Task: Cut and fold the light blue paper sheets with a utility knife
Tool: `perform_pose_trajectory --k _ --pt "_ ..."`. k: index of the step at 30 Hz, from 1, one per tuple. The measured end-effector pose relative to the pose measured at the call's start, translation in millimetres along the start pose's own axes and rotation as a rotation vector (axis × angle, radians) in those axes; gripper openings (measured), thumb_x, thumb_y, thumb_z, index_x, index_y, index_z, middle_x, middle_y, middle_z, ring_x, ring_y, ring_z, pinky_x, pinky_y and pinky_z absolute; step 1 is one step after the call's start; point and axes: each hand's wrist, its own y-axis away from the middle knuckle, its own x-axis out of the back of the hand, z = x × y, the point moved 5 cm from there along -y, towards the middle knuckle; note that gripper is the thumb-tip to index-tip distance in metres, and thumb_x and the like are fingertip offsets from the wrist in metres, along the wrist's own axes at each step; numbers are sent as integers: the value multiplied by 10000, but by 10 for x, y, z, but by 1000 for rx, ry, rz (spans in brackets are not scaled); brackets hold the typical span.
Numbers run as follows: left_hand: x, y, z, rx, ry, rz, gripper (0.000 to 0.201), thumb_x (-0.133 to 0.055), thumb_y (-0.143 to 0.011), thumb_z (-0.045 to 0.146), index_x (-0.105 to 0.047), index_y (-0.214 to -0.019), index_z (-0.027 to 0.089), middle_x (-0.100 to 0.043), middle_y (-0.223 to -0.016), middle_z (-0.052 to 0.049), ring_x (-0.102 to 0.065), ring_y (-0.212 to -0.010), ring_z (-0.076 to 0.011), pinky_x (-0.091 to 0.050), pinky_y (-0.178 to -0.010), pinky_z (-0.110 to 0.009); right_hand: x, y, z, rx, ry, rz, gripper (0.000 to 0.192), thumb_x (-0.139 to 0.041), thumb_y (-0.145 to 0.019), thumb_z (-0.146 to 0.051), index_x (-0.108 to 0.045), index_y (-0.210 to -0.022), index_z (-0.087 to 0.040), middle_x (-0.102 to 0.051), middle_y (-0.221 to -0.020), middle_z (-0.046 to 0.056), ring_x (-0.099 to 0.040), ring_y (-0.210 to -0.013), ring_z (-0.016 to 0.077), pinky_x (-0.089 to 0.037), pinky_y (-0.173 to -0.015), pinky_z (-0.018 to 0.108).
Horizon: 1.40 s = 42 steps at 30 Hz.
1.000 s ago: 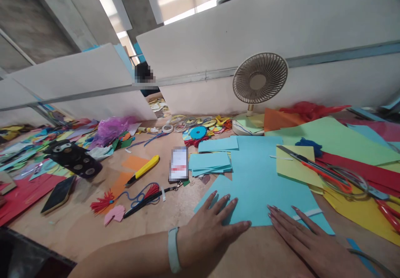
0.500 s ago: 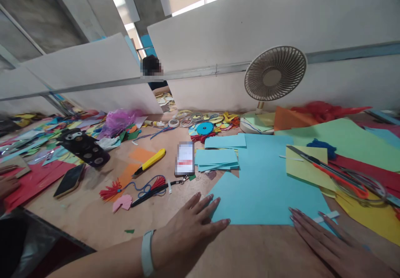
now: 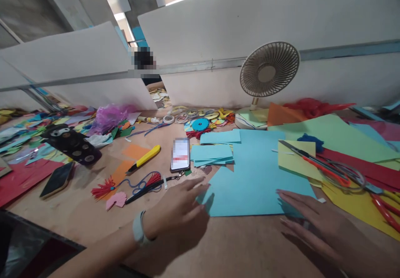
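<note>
Blue sheet, yellow paper overlapping, fan behind

Glare sits high beyond the left grip and right grip, both perhaps slightly blurred, above soft shadows on the table.

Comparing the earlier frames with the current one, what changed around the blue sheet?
The left hand moved left across the blue sheet to its left edge and now looks lifted. The right hand, earlier flat near the lower right corner, also appears raised, a shadow beneath it. Neither hand has grasped anything. The sheet, the stacked blue strips and the yellow cutter stayed put.
</note>
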Motion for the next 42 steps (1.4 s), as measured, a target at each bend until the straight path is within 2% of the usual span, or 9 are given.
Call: perform_pose_trajectory --k 4,6,9,13,19,24,31,37,42 --pt "-92 -269 -42 103 35 0 979 -713 -761 683 -361 -1522 178 -415 -1521 -205 -476 -1339 -391 -459 -1047 -514 -74 -373 -293 -91 -93 -61 633 -474 -915 -570 -543 -1396 -166 -552 -1418 153 -568 -1246 325 -484 -1025 485" --pt "-174 -346 -30 89 35 -7 1045 -742 -703 715 -374 -1515 171 -416 -1517 -214 -466 -1341 -404 -428 -1065 -538 -144 -472 -376 -132 -125 -132 660 -512 -891 -530 -482 -1443 -170 -488 -1463 157 -545 -1272 318 -499 -1003 449" --pt "-245 -388 -24 72 54 4 1038 -758 -697 700 -392 -1501 156 -410 -1518 -219 -448 -1351 -401 -402 -1082 -544 -197 -511 -419 -176 -156 -195 645 -521 -870 -445 -452 -1461 -196 -451 -1470 147 -560 -1240 314 -505 -975 440" --pt "-273 -392 -54 98 68 -13 1073 -783 -680 685 -375 -1510 141 -394 -1526 -224 -413 -1373 -404 -386 -1091 -550 -202 -507 -395 -225 -292 -232 685 -540 -853 -422 -401 -1494 -223 -528 -1346 127 -643 -996 252 -537 -868 400" --pt "-307 -383 -97 94 116 14 1078 -759 -689 709 -325 -1542 211 -374 -1544 -195 -407 -1383 -390 -397 -1093 -533 -243 -533 -363 -328 -533 -276 812 -593 -782 -406 -339 -1527 -203 -609 -1165 105 -578 -714 169 -532 -728 351" --pt "-312 -386 -104 49 139 66 1099 -701 -697 765 -267 -1568 253 -367 -1548 -183 -421 -1371 -393 -409 -1086 -530 -340 -496 -297 -456 -713 -279 892 -664 -740 -461 -322 -1535 -245 -627 -1058 61 -552 -655 141 -515 -650 307" --pt "-341 -392 -116 41 139 94 1117 -630 -704 819 -233 -1575 243 -361 -1546 -195 -418 -1372 -397 -412 -1077 -546 -485 -457 -253 -546 -949 -245 924 -713 -716 -505 -355 -1513 -204 -571 -1016 43 -518 -617 110 -483 -595 283" --pt "-381 -387 -124 34 140 107 1133 -635 -712 808 -189 -1587 243 -340 -1556 -196 -389 -1391 -399 -407 -1080 -550 -466 -457 -278 -589 -962 -240 858 -714 -721 -571 -463 -1453 -201 -581 -970 37 -546 -654 128 -519 -689 321" --pt "-414 -391 -132 42 151 96 1147 -631 -699 819 -183 -1588 251 -321 -1568 -189 -397 -1383 -401 -414 -1072 -558 -436 -450 -287 -587 -952 -283 902 -658 -728 -663 -441 -1475 -206 -592 -1039 67 -587 -723 155 -526 -745 341"
